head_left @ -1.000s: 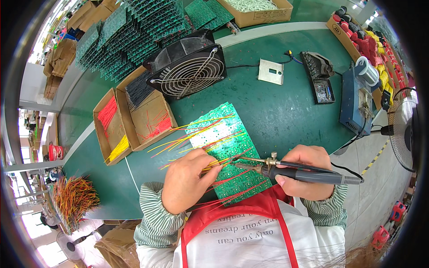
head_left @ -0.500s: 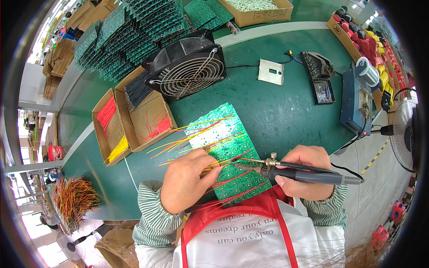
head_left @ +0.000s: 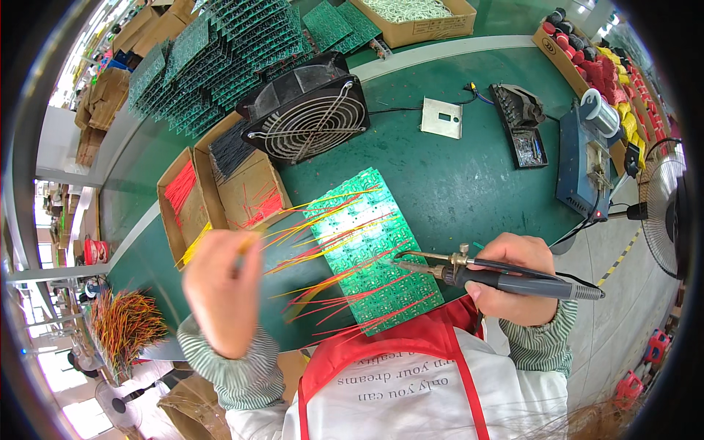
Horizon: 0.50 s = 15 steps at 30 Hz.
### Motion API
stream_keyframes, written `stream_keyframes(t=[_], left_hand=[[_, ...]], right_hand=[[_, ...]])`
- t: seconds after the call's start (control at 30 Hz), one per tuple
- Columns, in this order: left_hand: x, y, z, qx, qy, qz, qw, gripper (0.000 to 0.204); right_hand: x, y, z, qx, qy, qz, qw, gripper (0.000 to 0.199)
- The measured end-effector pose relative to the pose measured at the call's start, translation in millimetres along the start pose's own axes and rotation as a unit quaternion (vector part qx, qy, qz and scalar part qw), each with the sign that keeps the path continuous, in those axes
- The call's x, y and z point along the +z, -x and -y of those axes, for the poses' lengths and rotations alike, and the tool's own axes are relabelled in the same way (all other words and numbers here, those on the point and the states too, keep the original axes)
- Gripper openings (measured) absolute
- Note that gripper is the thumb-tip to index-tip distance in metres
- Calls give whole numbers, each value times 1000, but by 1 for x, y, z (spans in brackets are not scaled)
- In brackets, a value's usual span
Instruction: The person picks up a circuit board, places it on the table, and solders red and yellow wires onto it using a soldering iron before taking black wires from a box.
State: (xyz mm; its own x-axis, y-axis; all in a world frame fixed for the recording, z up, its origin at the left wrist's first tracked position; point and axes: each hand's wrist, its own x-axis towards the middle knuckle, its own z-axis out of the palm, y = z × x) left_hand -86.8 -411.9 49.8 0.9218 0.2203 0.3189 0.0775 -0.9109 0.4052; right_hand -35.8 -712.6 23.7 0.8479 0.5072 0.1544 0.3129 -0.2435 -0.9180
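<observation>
Head view: holding a soldering iron (head_left: 532, 284) with the right hand (head_left: 519, 270) in a wrapped grip, probably for steadying its tip over the circuit board (head_left: 387, 240) on the tabletop (head_left: 469, 194). Cannot tell the grip of the blurred left hand (head_left: 222, 290), near yellow wires (head_left: 195, 246). Tight beside the red apron (head_left: 440, 328); roomier toward the metal plate (head_left: 442, 130).
</observation>
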Motion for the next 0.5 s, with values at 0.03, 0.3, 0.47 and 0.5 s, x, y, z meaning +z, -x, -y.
stream_keyframes(t=[0.03, 0.3, 0.47, 0.5], left_hand=[[10, 5, -5, 54, 50, 36, 997, 9], [68, 18, -28, 92, 186, 211, 955, 10], [70, 16, -29, 92, 184, 217, 954, 10], [71, 16, -28, 93, 186, 215, 954, 10]], right_hand=[[1, 1, -3, -7, -1, -11, 1000, 17], [-1, 3, -4, 18, -9, -30, 999, 17], [0, 1, -7, 14, 6, -28, 999, 17], [0, 0, -8, 15, 5, -28, 999, 17]])
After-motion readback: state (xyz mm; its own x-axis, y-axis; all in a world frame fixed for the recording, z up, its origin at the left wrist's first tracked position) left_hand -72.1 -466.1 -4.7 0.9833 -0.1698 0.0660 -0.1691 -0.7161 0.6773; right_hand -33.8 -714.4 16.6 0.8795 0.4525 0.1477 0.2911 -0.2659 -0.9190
